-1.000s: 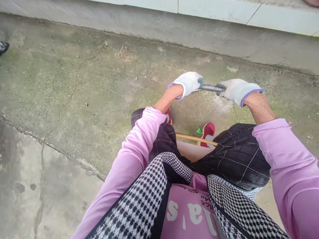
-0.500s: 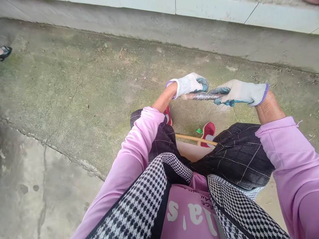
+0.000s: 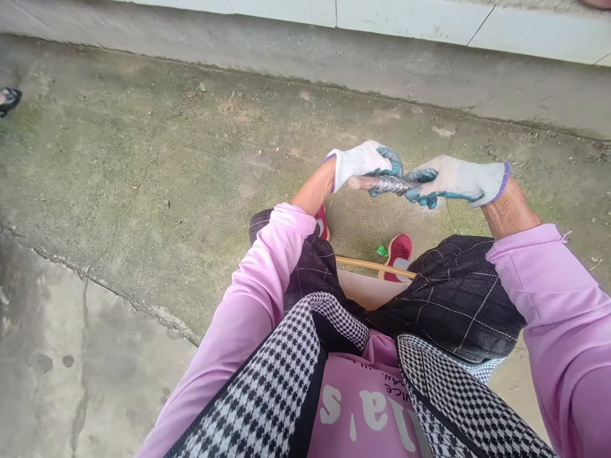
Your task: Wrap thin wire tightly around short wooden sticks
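Note:
A short brown stick (image 3: 361, 182) lies level between my hands, its middle wound with a shiny silvery wrapping (image 3: 390, 184) that looks like wire. My right hand (image 3: 453, 178), in a white knit glove with a blue-coated palm, is closed around the stick's right part and hides that end. My left hand (image 3: 370, 162), gloved the same way, curls around the wrapped part from behind, and a blue fingertip shows below the stick. The stick's left end sticks out bare beneath my left wrist. Both hands nearly touch each other.
Below the hands are my red shoes (image 3: 400, 254), a small green scrap (image 3: 382, 250) on the concrete floor (image 3: 157, 152), and a pale seat-like surface with a yellowish strip (image 3: 370, 265) between my knees. A tiled ledge (image 3: 405, 19) runs along the far side. Another person's dark shoe (image 3: 9, 100) shows at far left.
My right hand has moved slightly left, closer to my left hand. The left hand has shifted a little right, and its fingertips now show under the stick.

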The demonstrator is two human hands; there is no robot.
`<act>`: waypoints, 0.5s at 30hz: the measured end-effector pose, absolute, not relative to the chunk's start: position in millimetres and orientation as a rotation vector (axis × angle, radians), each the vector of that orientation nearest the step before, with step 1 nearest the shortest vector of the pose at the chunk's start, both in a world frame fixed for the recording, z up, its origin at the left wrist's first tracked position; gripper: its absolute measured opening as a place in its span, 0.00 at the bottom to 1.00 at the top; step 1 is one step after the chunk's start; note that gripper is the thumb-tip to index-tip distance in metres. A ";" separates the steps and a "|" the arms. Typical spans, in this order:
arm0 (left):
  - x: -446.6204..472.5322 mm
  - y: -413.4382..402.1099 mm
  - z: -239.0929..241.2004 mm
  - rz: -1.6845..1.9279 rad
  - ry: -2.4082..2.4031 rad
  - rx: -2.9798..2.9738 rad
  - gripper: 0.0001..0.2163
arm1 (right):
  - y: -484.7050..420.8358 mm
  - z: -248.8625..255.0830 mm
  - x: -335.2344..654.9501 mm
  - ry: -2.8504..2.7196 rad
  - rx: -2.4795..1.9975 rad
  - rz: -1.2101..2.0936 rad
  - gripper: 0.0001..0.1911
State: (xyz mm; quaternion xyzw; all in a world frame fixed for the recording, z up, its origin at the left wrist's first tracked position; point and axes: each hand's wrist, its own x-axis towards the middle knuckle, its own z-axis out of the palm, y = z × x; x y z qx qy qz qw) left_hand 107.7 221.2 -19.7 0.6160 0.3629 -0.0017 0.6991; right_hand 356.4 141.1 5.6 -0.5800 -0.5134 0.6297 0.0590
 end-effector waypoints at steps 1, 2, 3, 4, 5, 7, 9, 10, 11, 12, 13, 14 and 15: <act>106.7 221.4 -20.9 0.003 0.799 1.352 0.12 | 141.0 7.2 355.3 -1.526 -1.761 1.903 0.19; 105.4 222.0 -22.5 0.016 0.791 1.321 0.13 | 141.0 9.1 354.4 -1.505 -1.768 1.887 0.18; 104.1 223.1 -24.5 0.041 0.784 1.286 0.15 | 141.1 11.2 353.7 -1.494 -1.777 1.866 0.18; 102.9 224.4 -26.6 0.070 0.773 1.254 0.15 | 141.4 13.5 353.4 -1.488 -1.783 1.839 0.18; 102.2 225.7 -28.6 0.104 0.760 1.225 0.14 | 141.6 15.9 353.7 -1.481 -1.782 1.816 0.18; 102.4 227.8 -31.1 0.154 0.742 1.158 0.08 | 142.0 20.6 355.5 -1.455 -1.754 1.798 0.16; 105.1 228.7 -30.7 0.166 0.763 1.100 0.04 | 141.9 24.5 357.9 -1.417 -1.710 1.798 0.14; 107.0 228.6 -29.6 0.160 0.798 1.088 0.06 | 141.7 26.0 358.7 -1.398 -1.692 1.793 0.14; 109.1 228.1 -28.0 0.153 0.839 1.091 0.08 | 141.6 26.9 358.7 -1.380 -1.685 1.773 0.14; 111.1 227.3 -26.4 0.154 0.876 1.107 0.08 | 141.9 27.2 357.9 -1.361 -1.687 1.731 0.15; 113.0 226.3 -25.0 0.167 0.903 1.131 0.07 | 142.7 27.1 356.3 -1.336 -1.695 1.672 0.17; 114.5 225.0 -24.0 0.185 0.907 1.160 0.05 | 144.1 26.5 354.1 -1.317 -1.708 1.614 0.20; 115.8 223.5 -23.4 0.204 0.896 1.190 0.04 | 146.4 25.7 351.4 -1.314 -1.726 1.570 0.21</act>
